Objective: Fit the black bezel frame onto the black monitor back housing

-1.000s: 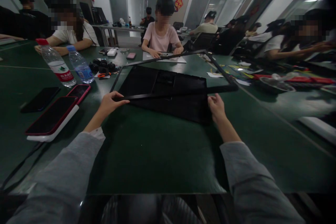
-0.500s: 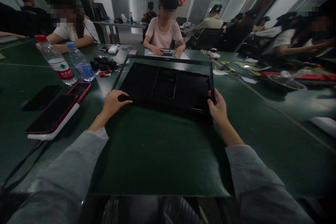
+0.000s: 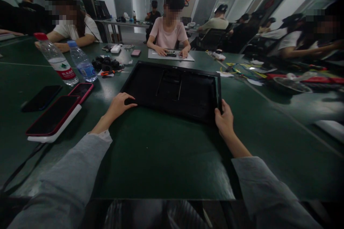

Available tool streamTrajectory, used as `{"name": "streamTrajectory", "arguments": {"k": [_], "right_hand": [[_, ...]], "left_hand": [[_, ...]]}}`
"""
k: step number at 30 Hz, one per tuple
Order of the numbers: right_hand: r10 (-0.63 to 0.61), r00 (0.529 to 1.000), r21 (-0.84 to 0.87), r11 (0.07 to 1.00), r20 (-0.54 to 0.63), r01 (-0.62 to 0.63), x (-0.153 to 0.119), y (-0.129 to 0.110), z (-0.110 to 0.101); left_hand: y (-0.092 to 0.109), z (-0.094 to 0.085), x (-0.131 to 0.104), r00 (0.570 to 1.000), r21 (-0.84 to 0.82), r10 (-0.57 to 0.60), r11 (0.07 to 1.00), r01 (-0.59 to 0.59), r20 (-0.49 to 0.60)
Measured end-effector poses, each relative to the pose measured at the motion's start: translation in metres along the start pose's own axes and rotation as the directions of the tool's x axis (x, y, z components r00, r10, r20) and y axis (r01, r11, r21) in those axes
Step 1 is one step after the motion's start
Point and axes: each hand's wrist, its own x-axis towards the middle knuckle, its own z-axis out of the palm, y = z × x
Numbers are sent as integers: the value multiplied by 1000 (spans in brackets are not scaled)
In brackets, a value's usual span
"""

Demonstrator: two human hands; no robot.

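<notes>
Green and glossy, the surface [image 3: 161, 157] is shared with several seated people; across from the wearer, a small dark part [image 3: 171, 54] on a white board [image 3: 154, 54] is attended to by a person in a pink top [image 3: 168, 30]. Near the middle of the surface, a black panel [image 3: 143, 82] with a recessed rectangle at its centre is overlaid by a thin black frame [image 3: 174, 67]. At the right, a narrow gap is left between panel and frame; whether they are touching all round cannot be told. The frame's near-left corner is pinched by the left hand [image 3: 118, 107], its forefinger bent above and its thumb below. By the right hand [image 3: 225, 116], the frame's right side is gripped near its front end, the thumb set inside and the fingers [image 3: 226, 106] outside. To the left, a red-capped bottle [image 3: 60, 65] and a blue-capped bottle [image 3: 83, 63] are seen standing behind three phones [image 3: 41, 98]. At the right, coloured wires [image 3: 239, 68] are strewn near a dark bowl [image 3: 288, 86].
</notes>
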Motion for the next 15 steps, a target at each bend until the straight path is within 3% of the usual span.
{"name": "streamTrajectory", "arguments": {"k": [8, 11, 15], "right_hand": [[0, 1000, -36, 999, 8, 0, 3, 2, 0], [-5, 1000, -65, 998, 14, 6, 10, 3, 1], [-9, 999, -78, 997, 33, 12, 20, 5, 6]], "left_hand": [[-1, 2, -2, 1000, 27, 24, 999, -24, 6], [1, 4, -2, 996, 31, 12, 999, -9, -91], [0, 6, 0, 952, -38, -148, 989, 143, -268]]}}
